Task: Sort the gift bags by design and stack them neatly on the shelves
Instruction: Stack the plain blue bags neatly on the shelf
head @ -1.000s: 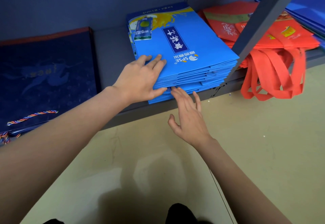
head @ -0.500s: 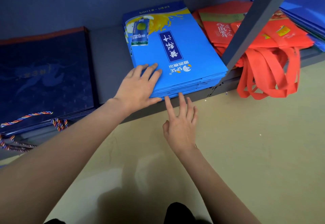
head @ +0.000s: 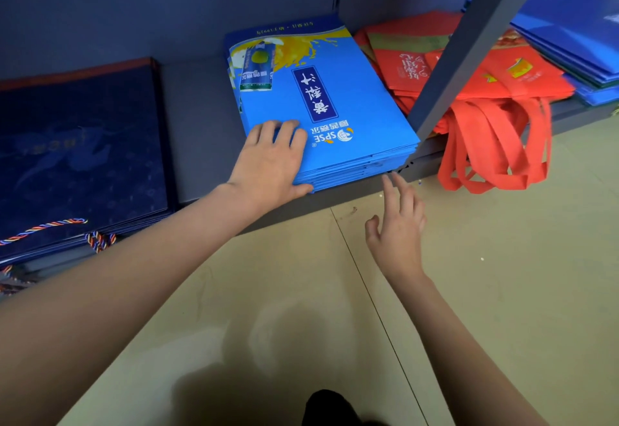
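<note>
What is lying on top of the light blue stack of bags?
The left hand rests flat on the near left corner of the light blue stack, thumb at its front edge. Nothing else lies on it. The print under the hand is covered.

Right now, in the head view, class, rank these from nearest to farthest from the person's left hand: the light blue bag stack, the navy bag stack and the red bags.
From the left hand:
1. Light blue bag stack: under the fingers, mid-shelf.
2. Red bags: to the right, past the shelf post.
3. Navy bag stack: far left of the shelf.
</note>
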The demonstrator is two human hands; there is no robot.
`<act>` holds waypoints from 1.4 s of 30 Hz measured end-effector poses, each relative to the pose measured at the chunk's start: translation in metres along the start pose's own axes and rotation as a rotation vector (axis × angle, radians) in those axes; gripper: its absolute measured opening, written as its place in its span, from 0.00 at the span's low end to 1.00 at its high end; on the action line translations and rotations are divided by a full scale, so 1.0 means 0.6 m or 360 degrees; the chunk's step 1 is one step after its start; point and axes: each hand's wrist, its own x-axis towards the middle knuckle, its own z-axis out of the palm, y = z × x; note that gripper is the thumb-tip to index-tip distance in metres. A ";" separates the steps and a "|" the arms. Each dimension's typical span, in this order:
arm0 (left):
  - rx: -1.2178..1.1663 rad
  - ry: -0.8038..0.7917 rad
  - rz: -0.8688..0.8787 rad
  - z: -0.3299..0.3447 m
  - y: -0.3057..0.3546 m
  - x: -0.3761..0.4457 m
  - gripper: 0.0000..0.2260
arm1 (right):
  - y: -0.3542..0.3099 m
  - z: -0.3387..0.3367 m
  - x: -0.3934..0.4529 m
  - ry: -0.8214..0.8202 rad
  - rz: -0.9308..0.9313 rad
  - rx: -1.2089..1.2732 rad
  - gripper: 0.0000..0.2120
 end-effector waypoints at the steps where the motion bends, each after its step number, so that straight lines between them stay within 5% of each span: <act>1: -0.0032 0.0040 0.0021 -0.002 0.005 0.004 0.35 | 0.005 -0.002 0.005 -0.0018 0.0005 0.0009 0.33; 19: -0.0144 -0.0122 0.0234 -0.040 0.043 0.098 0.28 | 0.050 -0.022 0.036 -0.0106 -0.0386 -0.0043 0.35; 34: -0.0148 -0.0061 0.0350 -0.055 0.019 0.104 0.24 | 0.031 -0.033 0.063 -0.0002 -0.0350 -0.0178 0.31; 42: -0.0037 -0.0071 0.0227 -0.043 0.049 0.090 0.28 | 0.022 -0.026 0.057 -0.0195 -0.0112 0.0463 0.34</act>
